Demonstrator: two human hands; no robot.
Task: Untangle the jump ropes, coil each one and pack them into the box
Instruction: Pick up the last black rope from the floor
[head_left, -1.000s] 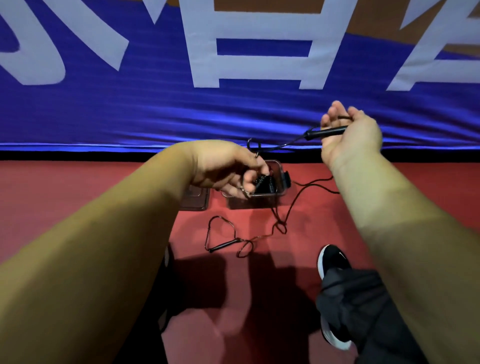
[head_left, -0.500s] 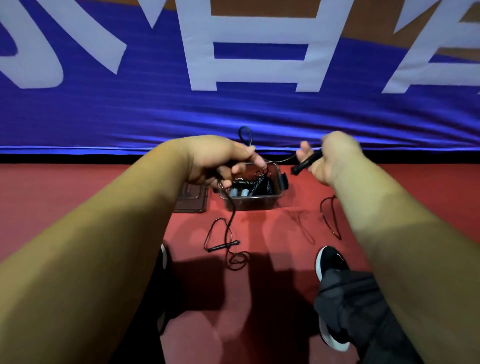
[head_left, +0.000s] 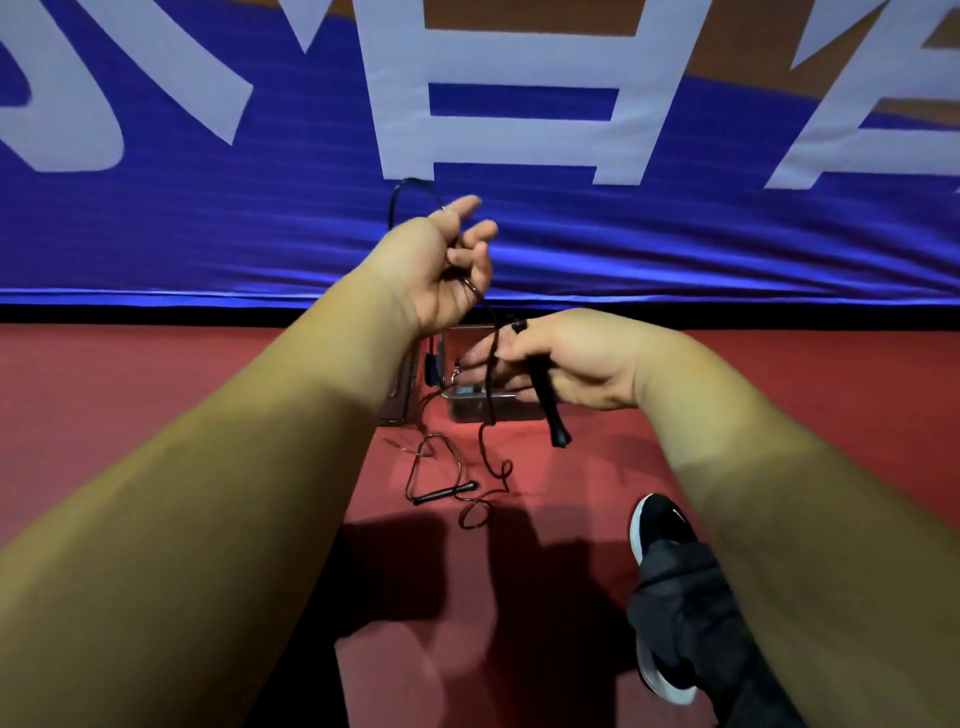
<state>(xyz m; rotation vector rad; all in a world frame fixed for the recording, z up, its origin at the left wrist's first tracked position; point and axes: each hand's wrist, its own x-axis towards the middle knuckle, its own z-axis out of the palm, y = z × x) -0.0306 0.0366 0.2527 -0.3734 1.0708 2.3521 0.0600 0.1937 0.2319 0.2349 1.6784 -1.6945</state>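
Left hand (head_left: 441, 270) raised, fingers curled round the rope cord (head_left: 482, 441), which hangs down to the red floor (head_left: 156, 389). Right hand (head_left: 566, 364) grips one black handle (head_left: 548, 410) over the clear box (head_left: 467, 411). Other handle (head_left: 444, 492) lies on the floor near the box.

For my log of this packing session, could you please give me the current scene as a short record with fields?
left hand: raised, grips the cord
right hand: holds one handle, tip down
other handle: lying on the red floor
box: on the floor behind the hands, partly hidden
cord slack: loose loops on the floor
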